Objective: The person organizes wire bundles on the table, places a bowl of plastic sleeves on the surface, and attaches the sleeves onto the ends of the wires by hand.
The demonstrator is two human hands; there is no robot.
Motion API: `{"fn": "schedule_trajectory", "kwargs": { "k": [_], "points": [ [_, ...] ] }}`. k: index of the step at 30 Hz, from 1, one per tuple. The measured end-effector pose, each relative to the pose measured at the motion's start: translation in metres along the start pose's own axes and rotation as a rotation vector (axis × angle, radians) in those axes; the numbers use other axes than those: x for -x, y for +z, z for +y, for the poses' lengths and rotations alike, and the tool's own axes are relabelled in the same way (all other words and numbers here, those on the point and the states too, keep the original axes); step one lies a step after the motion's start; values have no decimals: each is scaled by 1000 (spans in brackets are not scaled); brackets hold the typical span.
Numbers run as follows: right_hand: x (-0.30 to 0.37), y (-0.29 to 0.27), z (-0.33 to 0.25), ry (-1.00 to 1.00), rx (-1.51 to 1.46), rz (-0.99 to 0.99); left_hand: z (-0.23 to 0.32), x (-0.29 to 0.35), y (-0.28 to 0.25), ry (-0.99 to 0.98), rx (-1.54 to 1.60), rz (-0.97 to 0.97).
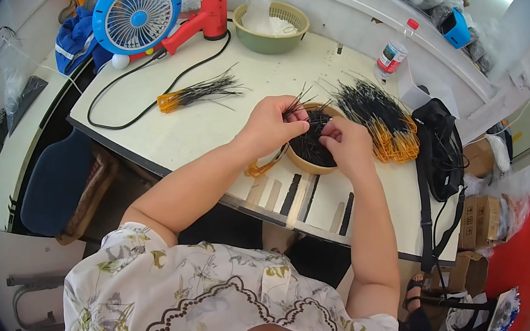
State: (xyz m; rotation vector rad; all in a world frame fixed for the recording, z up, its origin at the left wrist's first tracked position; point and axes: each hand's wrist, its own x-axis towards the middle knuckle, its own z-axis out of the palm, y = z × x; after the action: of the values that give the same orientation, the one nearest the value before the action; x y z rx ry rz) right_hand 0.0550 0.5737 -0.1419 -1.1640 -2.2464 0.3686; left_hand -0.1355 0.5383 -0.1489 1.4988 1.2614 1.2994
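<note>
A tan round bowl (308,164) full of small thin black pieces (313,148) stands near the table's front edge. At its left rim my left hand (279,122) is closed on a bunch of black wires (297,102); orange wire loops (265,167) hang out below the hand. Over the bowl's right side my right hand (350,143) has thumb and fingers pinched together, and what lies between them is too small to make out. Right of the bowl lies a big pile of black wires with orange ends (382,116). A smaller bundle with an orange end (170,102) rests further left.
Behind are a blue fan (139,19), a red and black heat gun (206,20) with a black cord, and a green basket (272,45) holding a plastic bag. A bottle (391,58) and a black bag (438,149) stand right. Wooden and black strips (290,195) line the front edge.
</note>
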Motion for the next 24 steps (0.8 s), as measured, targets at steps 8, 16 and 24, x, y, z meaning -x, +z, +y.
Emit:
{"fn": "schedule_trajectory", "kwargs": {
  "k": [8, 16, 24],
  "points": [
    [-5, -10, 15, 166, -740, 185, 12, 8, 6, 15, -54, -5],
    [-6, -18, 6, 53, -1020, 334, 19, 13, 9, 100, -191, -6],
    [-6, -16, 5, 26, -1004, 349, 18, 12, 10, 123, -219, 3]
  ]
}}
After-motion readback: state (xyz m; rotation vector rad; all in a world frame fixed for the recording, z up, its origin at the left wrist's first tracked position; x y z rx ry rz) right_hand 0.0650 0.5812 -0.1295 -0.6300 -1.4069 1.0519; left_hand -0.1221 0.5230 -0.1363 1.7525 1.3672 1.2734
